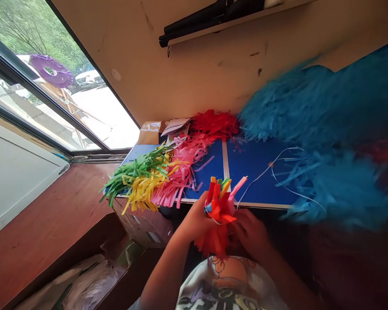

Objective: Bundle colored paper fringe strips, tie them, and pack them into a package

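Both my hands are at the blue bench's [248, 159] near edge: left hand [197, 219] closed round a red fringed-paper bundle [220, 209], right hand [254, 234] half-curled beside it, hold unclear. Slack left grip could splay it; thin white string [260, 175], far right, could snag if tugged.

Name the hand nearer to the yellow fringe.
Left. The left hand, gripping the colourful bundle, is to the right of the yellow fringe, apart from it; the right hand is farther right, beyond the bundle.

Glaring window [93, 103] at left, dim lower right — blue fringe [349, 185] blurred
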Available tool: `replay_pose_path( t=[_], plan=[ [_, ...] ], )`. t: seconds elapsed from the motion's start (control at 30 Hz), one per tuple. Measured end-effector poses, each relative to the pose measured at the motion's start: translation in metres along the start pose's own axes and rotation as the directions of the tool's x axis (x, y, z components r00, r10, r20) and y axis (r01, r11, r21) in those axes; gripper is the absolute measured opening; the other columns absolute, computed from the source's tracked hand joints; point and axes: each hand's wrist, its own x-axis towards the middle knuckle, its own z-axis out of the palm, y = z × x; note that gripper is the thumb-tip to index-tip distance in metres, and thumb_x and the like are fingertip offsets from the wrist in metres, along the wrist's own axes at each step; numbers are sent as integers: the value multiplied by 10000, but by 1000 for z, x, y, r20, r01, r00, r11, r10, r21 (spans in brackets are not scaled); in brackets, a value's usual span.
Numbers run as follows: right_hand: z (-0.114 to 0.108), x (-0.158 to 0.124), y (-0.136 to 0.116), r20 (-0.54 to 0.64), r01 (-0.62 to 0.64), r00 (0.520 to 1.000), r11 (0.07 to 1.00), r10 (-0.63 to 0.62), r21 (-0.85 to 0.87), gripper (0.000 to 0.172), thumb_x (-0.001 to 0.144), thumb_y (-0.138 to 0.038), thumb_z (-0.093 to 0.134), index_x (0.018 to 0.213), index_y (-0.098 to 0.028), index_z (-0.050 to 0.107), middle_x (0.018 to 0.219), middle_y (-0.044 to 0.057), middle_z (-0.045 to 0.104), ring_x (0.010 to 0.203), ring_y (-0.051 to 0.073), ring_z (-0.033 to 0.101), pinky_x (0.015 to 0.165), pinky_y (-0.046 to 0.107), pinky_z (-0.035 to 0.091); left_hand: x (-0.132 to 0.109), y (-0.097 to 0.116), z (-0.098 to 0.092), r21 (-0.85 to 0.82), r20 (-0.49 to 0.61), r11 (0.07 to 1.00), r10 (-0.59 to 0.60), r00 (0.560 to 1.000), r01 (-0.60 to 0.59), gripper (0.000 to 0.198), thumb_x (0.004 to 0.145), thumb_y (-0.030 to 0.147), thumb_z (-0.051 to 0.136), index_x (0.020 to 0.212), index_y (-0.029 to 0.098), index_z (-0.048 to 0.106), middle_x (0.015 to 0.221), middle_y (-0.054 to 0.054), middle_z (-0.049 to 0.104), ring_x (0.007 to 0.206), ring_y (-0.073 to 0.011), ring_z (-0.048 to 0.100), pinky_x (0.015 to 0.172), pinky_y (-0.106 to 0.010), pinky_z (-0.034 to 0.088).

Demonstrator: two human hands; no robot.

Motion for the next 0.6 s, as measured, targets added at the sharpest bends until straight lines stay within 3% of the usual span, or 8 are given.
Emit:
replay_pose_path(
  t=[0.07,0.2,0.4,0.5,0.6],
  plan=[
    [-7,3,-3,43,-53,998,988,48,144,233,886,-291,398,816,-207,604,848,61,603,777,169,581,685,279,471,-2,-8,-3,-58,80,997,-48,996,53,556,601,233,744,1106,159,523,987,-36,617,861,-174,568,778,-271,441],
    [-17,0,1,238,-190,965,917,110,350,241,893,-337,402,779,-200,564,859,41,579,825,167,551,728,268,444,-1,-25,-10,-158,188,980,-91,978,122,546,546,219,751,1054,134,571,931,-45,630,858,-196,571,785,-300,442],
    [-21,-8,7,354,-372,899,876,258,306,293,890,-403,400,735,-187,524,726,4,529,690,141,503,627,247,415,2,-35,-11,-313,280,930,-102,954,191,697,400,203,825,1055,143,595,963,-63,647,935,-241,571,847,-355,431],
    [-25,-7,3,378,-353,897,887,231,297,288,870,-397,422,718,-185,545,704,4,552,674,148,525,621,253,425,2,-36,-10,-373,275,908,-86,958,189,732,387,276,855,1062,143,601,988,-81,645,938,-252,580,849,-363,433],
    [-29,-8,-3,293,-259,939,930,179,261,224,841,-355,470,727,-196,578,716,17,585,686,160,560,623,263,447,1,-36,-9,-425,285,888,-51,957,174,749,397,349,862,1068,139,602,957,-88,652,904,-253,595,823,-360,446]
  ],
)
